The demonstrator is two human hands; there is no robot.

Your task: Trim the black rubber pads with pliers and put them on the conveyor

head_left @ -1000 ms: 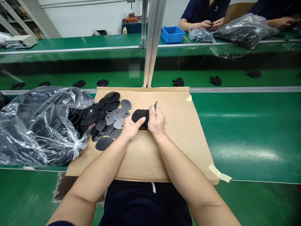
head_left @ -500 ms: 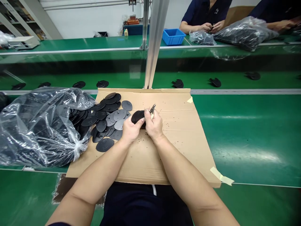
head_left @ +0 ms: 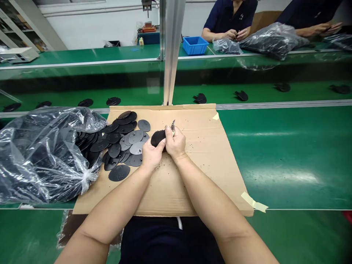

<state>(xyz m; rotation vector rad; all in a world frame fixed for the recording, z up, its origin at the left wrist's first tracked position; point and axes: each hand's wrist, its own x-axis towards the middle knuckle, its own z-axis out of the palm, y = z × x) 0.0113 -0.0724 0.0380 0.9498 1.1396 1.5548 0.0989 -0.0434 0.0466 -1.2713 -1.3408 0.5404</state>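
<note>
My left hand (head_left: pixel 151 154) is closed around a stack of black oval plastic discs (head_left: pixel 157 138), held just above the cardboard. Against the stack's right side, my right hand (head_left: pixel 176 143) grips a small pair of nippers (head_left: pixel 173 125), whose metal tips point up and away from me. The fingers cover most of the handles and part of the stack. Left of my hands, a loose pile of the same oval discs (head_left: pixel 136 137) spreads over the cardboard sheet (head_left: pixel 198 183). Tiny dark scraps are scattered on the sheet near my hands.
A clear plastic bag (head_left: pixel 41 157) full of discs lies at left, its mouth toward the pile. Behind a metal post (head_left: pixel 171 55), several black pieces (head_left: pixel 200 98) sit along a green strip. Across the bench, a blue bin (head_left: pixel 195 45) stands near two people handling small parts.
The view has shifted, so most things appear slightly farther left. Both hands keep their grip on the stack and nippers, and the nippers' tips now point more steeply upward.
</note>
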